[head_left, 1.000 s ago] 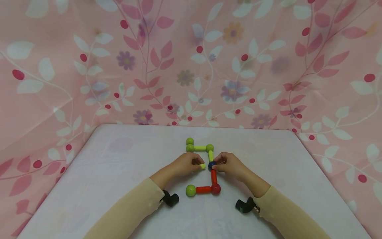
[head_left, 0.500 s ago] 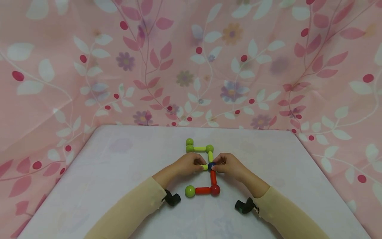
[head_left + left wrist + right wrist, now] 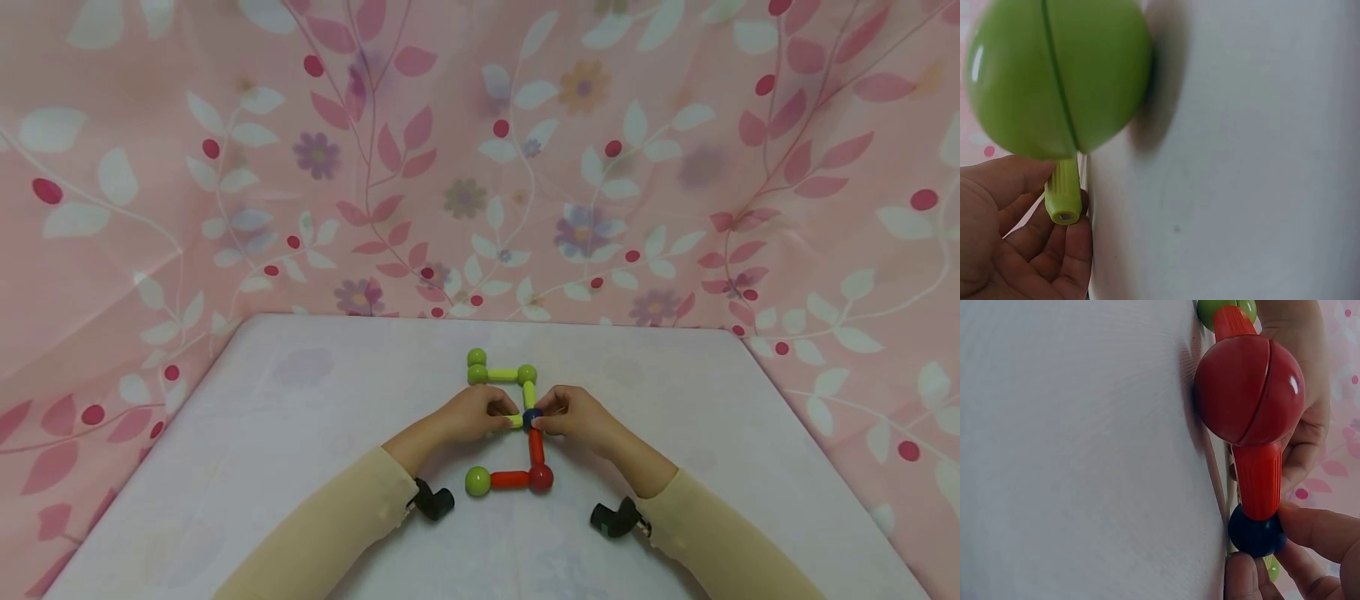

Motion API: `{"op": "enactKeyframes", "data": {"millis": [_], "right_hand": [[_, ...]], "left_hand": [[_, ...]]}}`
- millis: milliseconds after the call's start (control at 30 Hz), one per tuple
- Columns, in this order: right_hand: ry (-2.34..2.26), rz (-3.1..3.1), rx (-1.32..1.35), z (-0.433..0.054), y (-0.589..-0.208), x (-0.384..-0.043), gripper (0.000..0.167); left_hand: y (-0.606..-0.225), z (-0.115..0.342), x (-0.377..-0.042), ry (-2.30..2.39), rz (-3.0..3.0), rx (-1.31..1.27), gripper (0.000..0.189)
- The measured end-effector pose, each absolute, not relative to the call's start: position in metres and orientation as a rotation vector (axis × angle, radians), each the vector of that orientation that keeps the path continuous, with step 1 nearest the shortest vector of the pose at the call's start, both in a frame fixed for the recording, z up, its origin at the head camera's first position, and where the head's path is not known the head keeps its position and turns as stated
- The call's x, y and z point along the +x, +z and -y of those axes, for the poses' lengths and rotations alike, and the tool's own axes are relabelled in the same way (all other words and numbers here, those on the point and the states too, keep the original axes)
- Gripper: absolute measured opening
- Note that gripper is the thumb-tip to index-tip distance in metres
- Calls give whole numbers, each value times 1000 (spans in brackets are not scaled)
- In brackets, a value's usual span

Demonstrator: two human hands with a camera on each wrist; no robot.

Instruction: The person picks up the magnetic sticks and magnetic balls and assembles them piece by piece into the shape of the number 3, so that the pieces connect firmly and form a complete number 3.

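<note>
My left hand (image 3: 472, 412) pinches a yellow-green rod (image 3: 1064, 197), whose far end meets a dark blue ball (image 3: 532, 418) in the head view. Thumb and fingers of my right hand (image 3: 581, 414) grip that blue ball from the right. From the ball a red rod (image 3: 537, 448) runs toward me to a red ball (image 3: 541, 477). Another red rod (image 3: 510, 480) joins it to a green ball (image 3: 477, 481). On the far side, a yellow-green rod (image 3: 529, 394) leads to a green ball (image 3: 527, 374).
A further yellow-green rod (image 3: 502, 376) links to a green ball (image 3: 477, 375) at the left, with another green ball (image 3: 476, 357) just behind. All lie on a white-covered table (image 3: 300, 392). A pink floral cloth (image 3: 465, 167) hangs behind it.
My left hand has moved slightly right, bringing the rod from a gap up to the blue ball. During the last half second, hardly anything has shifted.
</note>
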State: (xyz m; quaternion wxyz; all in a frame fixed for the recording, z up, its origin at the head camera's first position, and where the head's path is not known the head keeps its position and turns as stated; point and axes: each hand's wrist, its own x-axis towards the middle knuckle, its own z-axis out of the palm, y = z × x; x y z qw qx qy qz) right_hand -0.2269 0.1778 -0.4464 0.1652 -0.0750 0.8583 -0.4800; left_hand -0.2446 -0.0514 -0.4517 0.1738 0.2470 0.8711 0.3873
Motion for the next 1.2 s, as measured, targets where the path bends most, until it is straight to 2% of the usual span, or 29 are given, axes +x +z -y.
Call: {"op": "enactKeyframes", "data": {"millis": [600, 1200], "right_hand": [[-1383, -2435, -235, -178, -445, -227, 19], [-1371, -2445, -242, -180, -449, -228, 19]], "left_hand": [[-448, 57, -241, 1104, -2494, 649, 13], [-427, 73, -258, 1114, -2661, 536, 19]]}}
